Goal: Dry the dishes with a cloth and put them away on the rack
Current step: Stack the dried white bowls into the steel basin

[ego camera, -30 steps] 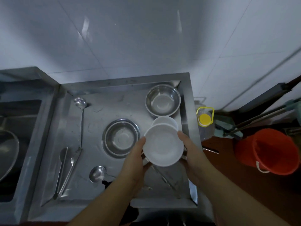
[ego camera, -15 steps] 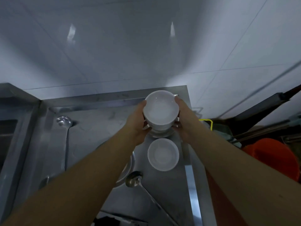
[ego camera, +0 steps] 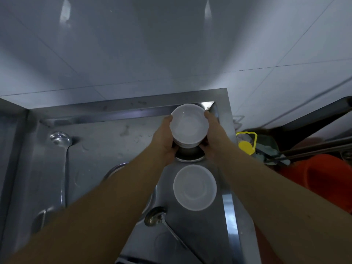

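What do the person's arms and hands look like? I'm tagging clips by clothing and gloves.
Both forearms are bare up to the frame edge: no sleeves show. The left hand and right hand wear no gloves. No watch, bracelet or ring is visible, though the dim light and blur could hide small items.

Head view. Both arms reach forward over a steel surface [ego camera: 118, 141]. The left hand [ego camera: 165, 138] and right hand [ego camera: 211, 136] grip a white bowl [ego camera: 188, 126] from opposite sides, above a steel bowl [ego camera: 188, 156] near the far right corner. A second white bowl [ego camera: 194, 187] stands nearer, a ladle [ego camera: 60, 139] lies at left, a spoon [ego camera: 154, 216] in front. Beyond the right edge: a yellow-capped jug [ego camera: 245, 146] and an orange bucket [ego camera: 327, 180].
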A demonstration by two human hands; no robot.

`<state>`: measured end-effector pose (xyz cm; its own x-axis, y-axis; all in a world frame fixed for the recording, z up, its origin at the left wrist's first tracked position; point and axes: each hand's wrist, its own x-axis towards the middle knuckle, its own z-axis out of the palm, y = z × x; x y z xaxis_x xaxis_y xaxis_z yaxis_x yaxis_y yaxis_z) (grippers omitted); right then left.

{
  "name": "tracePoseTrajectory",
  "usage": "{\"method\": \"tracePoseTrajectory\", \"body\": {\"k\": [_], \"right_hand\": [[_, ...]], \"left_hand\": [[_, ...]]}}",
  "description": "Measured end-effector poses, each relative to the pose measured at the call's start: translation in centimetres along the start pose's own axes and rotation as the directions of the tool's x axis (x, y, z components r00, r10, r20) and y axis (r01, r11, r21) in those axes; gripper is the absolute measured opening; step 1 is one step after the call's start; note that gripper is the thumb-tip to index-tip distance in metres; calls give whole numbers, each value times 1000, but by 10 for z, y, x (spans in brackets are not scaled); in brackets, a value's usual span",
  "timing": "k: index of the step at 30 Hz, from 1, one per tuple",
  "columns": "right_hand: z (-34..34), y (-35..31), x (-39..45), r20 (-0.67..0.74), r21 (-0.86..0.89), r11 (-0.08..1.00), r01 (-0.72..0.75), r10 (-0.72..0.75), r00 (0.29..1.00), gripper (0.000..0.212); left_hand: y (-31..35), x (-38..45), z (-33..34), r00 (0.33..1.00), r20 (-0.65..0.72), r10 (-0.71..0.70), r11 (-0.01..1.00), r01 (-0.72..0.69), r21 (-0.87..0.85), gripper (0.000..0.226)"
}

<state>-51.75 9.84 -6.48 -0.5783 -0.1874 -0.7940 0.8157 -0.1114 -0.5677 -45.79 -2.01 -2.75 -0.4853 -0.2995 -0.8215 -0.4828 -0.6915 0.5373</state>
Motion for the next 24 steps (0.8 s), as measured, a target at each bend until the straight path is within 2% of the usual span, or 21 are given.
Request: {"method": "tracePoseTrajectory", "body": {"k": [7,19,22,24], "right_hand": [[4,-14,6,-10,-27,1000,6,-6,1000,59],[10,-27,-1,-20,-85,996,37,-39,999,58],[4,-29,-9,-90,-215,973,81,-102,991,71],[-12,-23,-19,-88,-345,924,168,-210,974,62]], "left_hand": [[4,9,6,1000,9,-7,999,8,-35,49],[16,15,12,1000,-13,-18,1000,18,17,41],[14,8,1,1000,-13,17,1000,-17,20,41],[7,1,-15,998,-33,57,994,-54,90,40]]}}
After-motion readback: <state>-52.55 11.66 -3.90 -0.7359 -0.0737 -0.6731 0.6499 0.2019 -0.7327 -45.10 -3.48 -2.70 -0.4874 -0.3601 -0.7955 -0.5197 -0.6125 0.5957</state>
